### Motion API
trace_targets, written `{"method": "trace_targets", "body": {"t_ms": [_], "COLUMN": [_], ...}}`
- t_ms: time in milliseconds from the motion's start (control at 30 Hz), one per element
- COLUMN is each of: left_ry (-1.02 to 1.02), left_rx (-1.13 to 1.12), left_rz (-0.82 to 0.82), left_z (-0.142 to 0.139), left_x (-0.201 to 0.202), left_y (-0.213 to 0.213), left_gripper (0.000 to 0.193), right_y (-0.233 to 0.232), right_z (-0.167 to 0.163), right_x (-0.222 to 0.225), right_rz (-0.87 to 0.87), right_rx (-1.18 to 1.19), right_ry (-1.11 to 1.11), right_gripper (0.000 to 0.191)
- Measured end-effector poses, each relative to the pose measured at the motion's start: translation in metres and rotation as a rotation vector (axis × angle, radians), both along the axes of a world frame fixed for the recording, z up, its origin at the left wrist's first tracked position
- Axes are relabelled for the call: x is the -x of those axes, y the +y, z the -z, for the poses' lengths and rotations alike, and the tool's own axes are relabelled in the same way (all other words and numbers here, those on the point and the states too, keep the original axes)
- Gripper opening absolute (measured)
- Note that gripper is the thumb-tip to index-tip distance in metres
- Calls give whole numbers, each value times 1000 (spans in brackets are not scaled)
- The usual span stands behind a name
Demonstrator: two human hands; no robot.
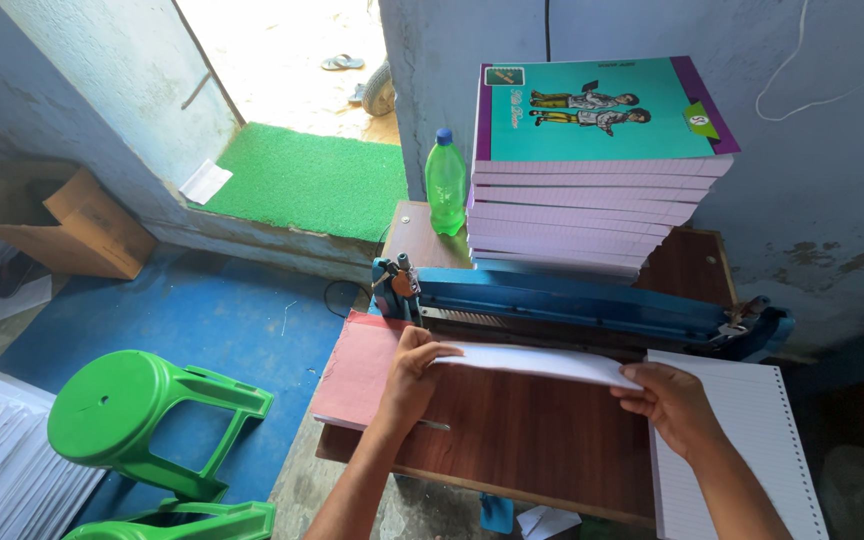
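A thin stack of white paper (542, 362) lies across the wooden table (532, 430), its far edge close under the blue punching machine (572, 300). My left hand (414, 372) grips the stack's left end. At its right end my right hand (674, 402) holds it, thumb on top. Beside the right hand lies a pile of lined sheets (752, 450) with holes punched along the right edge.
A tall stack of exercise books with a teal cover (592, 170) stands behind the machine, next to a green plastic bottle (445, 185). Pink card (357, 370) lies at the table's left. A green stool (142, 415) lies tipped on the blue floor, a cardboard box (77, 225) further left.
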State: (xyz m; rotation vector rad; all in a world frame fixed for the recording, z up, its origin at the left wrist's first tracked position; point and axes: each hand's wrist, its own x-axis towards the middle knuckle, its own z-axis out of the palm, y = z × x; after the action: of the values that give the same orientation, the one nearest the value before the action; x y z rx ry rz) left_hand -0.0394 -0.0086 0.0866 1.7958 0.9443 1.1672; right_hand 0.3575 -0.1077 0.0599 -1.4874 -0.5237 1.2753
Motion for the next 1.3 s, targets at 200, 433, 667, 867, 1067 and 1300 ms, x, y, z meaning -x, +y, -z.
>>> {"method": "trace_targets", "body": {"t_ms": [200, 433, 667, 867, 1067, 1300], "left_ry": [378, 382, 112, -422, -811, -935], "left_rx": [46, 204, 768, 928, 1124, 1259], "left_rz": [-14, -128, -259, -451, -560, -630], "left_z": [-7, 13, 41, 84, 135, 141], "left_x": [13, 7, -11, -37, -53, -60], "left_y": [-31, -65, -58, -50, -59, -59], "left_gripper": [52, 43, 52, 51, 37, 37], "right_y": [-22, -39, -30, -19, -5, -3], "right_z": [20, 58, 81, 74, 66, 70], "right_x": [7, 13, 24, 40, 55, 68], "right_rz": [-59, -122, -103, -109, -103, -125], "right_rx": [193, 355, 305, 289, 298, 260], "right_ry": [-44, -68, -114, -151, -185, -152], "right_gripper": [35, 33, 31, 31, 30, 28]}}
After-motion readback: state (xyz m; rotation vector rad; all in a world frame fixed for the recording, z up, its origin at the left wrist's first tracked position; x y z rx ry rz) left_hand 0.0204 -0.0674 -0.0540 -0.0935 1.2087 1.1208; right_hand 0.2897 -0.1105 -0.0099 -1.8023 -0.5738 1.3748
